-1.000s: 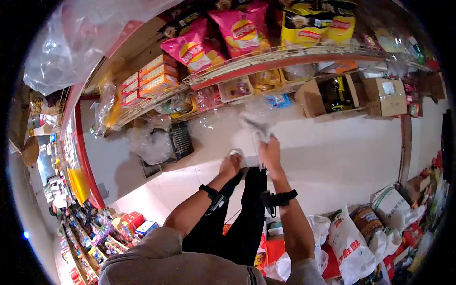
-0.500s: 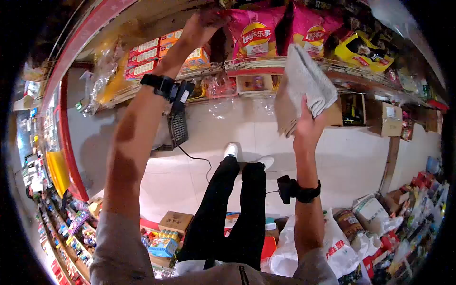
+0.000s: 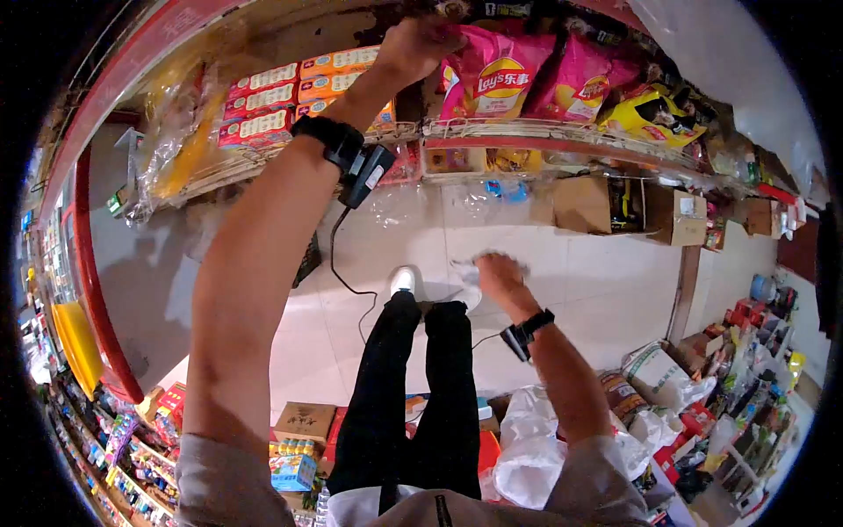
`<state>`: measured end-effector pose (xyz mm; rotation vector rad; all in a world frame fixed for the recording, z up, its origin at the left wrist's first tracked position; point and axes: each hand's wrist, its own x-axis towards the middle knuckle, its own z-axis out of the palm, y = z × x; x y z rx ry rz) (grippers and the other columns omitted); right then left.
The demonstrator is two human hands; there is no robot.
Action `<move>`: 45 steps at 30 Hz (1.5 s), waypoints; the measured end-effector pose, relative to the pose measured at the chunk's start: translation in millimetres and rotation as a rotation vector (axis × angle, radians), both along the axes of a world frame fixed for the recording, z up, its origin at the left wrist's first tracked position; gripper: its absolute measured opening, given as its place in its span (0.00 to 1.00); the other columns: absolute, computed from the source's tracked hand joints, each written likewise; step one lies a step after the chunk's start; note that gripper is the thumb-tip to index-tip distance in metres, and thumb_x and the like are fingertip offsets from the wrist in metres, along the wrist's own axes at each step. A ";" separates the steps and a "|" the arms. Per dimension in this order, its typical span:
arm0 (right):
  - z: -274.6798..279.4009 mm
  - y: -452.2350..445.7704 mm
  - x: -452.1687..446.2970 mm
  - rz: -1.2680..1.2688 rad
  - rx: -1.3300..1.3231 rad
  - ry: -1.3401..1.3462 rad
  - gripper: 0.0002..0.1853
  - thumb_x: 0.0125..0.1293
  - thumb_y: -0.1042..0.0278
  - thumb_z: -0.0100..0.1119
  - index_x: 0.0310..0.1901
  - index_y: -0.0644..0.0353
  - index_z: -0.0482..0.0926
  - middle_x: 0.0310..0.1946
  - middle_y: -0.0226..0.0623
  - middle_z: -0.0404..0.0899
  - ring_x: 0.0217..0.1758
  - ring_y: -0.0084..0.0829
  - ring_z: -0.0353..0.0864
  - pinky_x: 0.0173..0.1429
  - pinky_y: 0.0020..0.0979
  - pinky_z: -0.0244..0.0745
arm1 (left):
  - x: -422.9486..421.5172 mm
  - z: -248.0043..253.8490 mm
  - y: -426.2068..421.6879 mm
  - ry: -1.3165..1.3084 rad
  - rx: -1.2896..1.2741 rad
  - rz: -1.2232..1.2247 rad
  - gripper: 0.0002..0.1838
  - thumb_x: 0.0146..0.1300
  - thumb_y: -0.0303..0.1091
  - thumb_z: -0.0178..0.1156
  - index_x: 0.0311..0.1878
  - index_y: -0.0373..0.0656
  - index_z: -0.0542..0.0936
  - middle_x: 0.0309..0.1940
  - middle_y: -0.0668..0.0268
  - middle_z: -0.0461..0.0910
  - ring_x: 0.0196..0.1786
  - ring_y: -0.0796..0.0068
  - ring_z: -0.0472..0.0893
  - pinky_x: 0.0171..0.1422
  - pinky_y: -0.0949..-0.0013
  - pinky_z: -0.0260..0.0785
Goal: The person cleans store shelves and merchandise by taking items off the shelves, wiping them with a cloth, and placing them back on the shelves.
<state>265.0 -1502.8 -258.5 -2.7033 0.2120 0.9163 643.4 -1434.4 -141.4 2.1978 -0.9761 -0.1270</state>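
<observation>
My left hand [image 3: 416, 51] is up at the shelf, its fingers closed on the upper left corner of a pink bag of Lay's chips [image 3: 502, 81]. The fingertips are partly hidden in shadow there. A second pink chip bag [image 3: 587, 86] leans just to the right, with a yellow snack bag [image 3: 654, 119] beyond it. My right hand [image 3: 502, 279] hangs low over the floor, closed on a grey cloth [image 3: 465, 270]. Most of the cloth is hidden by the hand, and its edges are blurred.
Red and orange boxes [image 3: 259, 104] are stacked left of the chips. A wire rail [image 3: 527, 129] runs along the shelf front. Open cardboard boxes [image 3: 581, 206] stand below. White plastic sacks [image 3: 529, 439] and a carton [image 3: 305, 421] lie near my legs. A cable [image 3: 347, 281] hangs from my left wrist.
My right hand has dropped from the shelf front down and to the left, with the cloth now bunched. My left hand has moved right; the pink bags have shifted right along the shelf.
</observation>
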 end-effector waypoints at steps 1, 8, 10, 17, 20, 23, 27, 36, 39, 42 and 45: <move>-13.3 -3.7 -29.3 -0.099 0.062 0.045 0.10 0.60 0.68 0.55 0.41 0.55 0.84 0.40 0.47 0.84 0.46 0.50 0.83 0.50 0.49 0.78 | -3.5 5.6 5.0 0.005 -0.010 0.004 0.19 0.69 0.47 0.58 0.50 0.39 0.81 0.47 0.59 0.84 0.47 0.63 0.83 0.55 0.61 0.75; -49.4 -13.2 -227.9 -0.462 0.079 0.048 0.17 0.62 0.61 0.59 0.50 0.59 0.79 0.40 0.52 0.82 0.46 0.56 0.80 0.50 0.50 0.76 | -107.6 14.0 83.0 0.091 -0.400 0.319 0.13 0.61 0.36 0.67 0.36 0.35 0.80 0.25 0.58 0.80 0.27 0.74 0.77 0.34 0.69 0.70; -34.1 -0.2 -276.4 -0.610 0.134 -0.060 0.21 0.60 0.60 0.62 0.54 0.58 0.77 0.47 0.52 0.81 0.50 0.54 0.79 0.54 0.48 0.75 | -143.5 -0.7 132.8 0.050 -0.159 0.313 0.14 0.62 0.31 0.64 0.26 0.38 0.70 0.17 0.63 0.69 0.22 0.74 0.66 0.27 0.67 0.64; 78.8 61.0 -398.2 -1.025 0.207 0.027 0.24 0.54 0.48 0.70 0.45 0.58 0.82 0.37 0.53 0.83 0.43 0.56 0.81 0.44 0.50 0.76 | -263.8 -70.9 354.4 0.252 0.519 0.046 0.09 0.61 0.33 0.56 0.27 0.39 0.74 0.27 0.50 0.78 0.32 0.53 0.80 0.36 0.49 0.67; 80.9 98.4 -473.8 -1.375 0.155 0.006 0.19 0.57 0.56 0.66 0.45 0.62 0.82 0.35 0.48 0.85 0.37 0.47 0.85 0.41 0.45 0.77 | -295.9 -50.5 406.0 0.452 0.839 -0.096 0.10 0.62 0.36 0.54 0.29 0.41 0.76 0.28 0.53 0.79 0.33 0.56 0.81 0.37 0.51 0.70; 34.0 133.0 -563.3 -1.685 0.037 -0.329 0.17 0.59 0.63 0.61 0.47 0.63 0.81 0.33 0.46 0.84 0.35 0.40 0.84 0.40 0.43 0.76 | -313.2 -27.1 410.3 0.339 1.013 -0.548 0.11 0.63 0.38 0.53 0.31 0.42 0.78 0.29 0.55 0.80 0.34 0.60 0.82 0.38 0.53 0.73; 13.9 114.2 -569.6 -1.927 0.171 -0.644 0.17 0.61 0.59 0.61 0.44 0.65 0.81 0.32 0.44 0.84 0.35 0.41 0.84 0.39 0.41 0.77 | -313.2 -3.9 324.6 0.266 0.902 -0.627 0.13 0.64 0.41 0.53 0.35 0.44 0.81 0.28 0.59 0.81 0.31 0.65 0.82 0.34 0.57 0.73; 302.6 -80.4 -429.9 -1.897 0.927 -1.259 0.19 0.65 0.78 0.56 0.58 0.67 0.73 0.50 0.46 0.80 0.46 0.38 0.84 0.47 0.38 0.83 | -377.2 109.0 -43.6 0.562 0.297 -0.559 0.24 0.66 0.46 0.60 0.58 0.40 0.76 0.53 0.55 0.80 0.53 0.59 0.80 0.59 0.62 0.71; 396.9 -111.3 -420.0 -1.691 1.371 -1.367 0.22 0.64 0.78 0.58 0.60 0.64 0.71 0.51 0.44 0.79 0.50 0.39 0.82 0.52 0.38 0.81 | -451.3 236.8 -126.2 0.714 0.107 -0.702 0.27 0.71 0.53 0.54 0.62 0.41 0.74 0.55 0.62 0.79 0.57 0.67 0.78 0.65 0.63 0.68; 429.5 -136.4 -418.6 -1.671 1.433 -1.511 0.24 0.63 0.77 0.59 0.62 0.63 0.69 0.54 0.41 0.77 0.55 0.40 0.79 0.58 0.40 0.76 | -496.7 291.2 -178.3 1.317 -0.104 -0.843 0.32 0.71 0.60 0.49 0.65 0.44 0.72 0.58 0.61 0.78 0.61 0.68 0.76 0.68 0.63 0.66; 448.9 -153.4 -411.5 -1.763 1.350 -1.405 0.24 0.62 0.68 0.59 0.61 0.60 0.72 0.53 0.37 0.78 0.56 0.36 0.77 0.61 0.37 0.72 | -541.1 338.2 -207.2 1.831 -0.215 -0.846 0.36 0.70 0.65 0.46 0.67 0.45 0.70 0.60 0.61 0.76 0.62 0.65 0.75 0.69 0.60 0.66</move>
